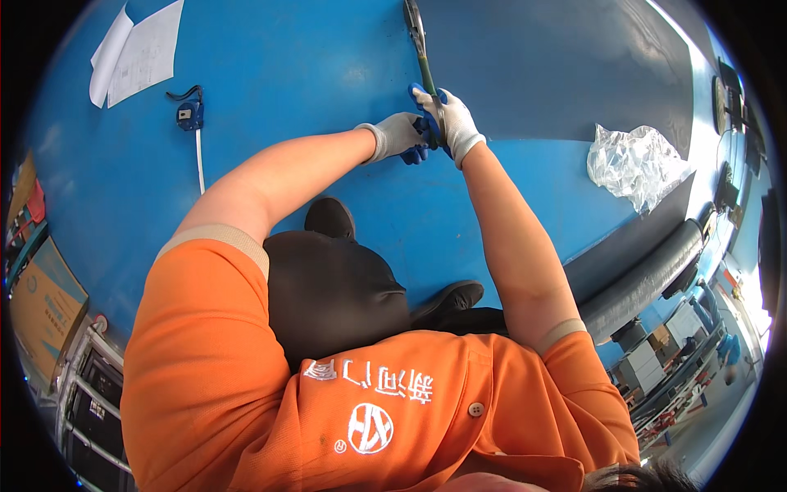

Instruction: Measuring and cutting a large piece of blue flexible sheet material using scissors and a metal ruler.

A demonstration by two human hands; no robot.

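Note:
My right hand (457,121), in a white glove with blue palm and fingertips, is closed round the handle of a long metal tool that looks like a pair of shears (421,51). It has dark green handles, and its metal end points away from me to the top edge of the view. Beside it, my left hand (399,134), gloved the same way, is also closed at the near end of the handles. Its fingertips are partly hidden. Under and right of the tool lies a dark grey sheet (557,66) on the blue floor (287,74).
A blue tape measure (189,115) lies left with its white tape drawn out. Farther left are white paper sheets (143,53). Crumpled clear plastic (635,164) sits right, near a thick dark roll (648,279). A metal-framed rack (82,394) and cardboard box (49,303) stand at lower left.

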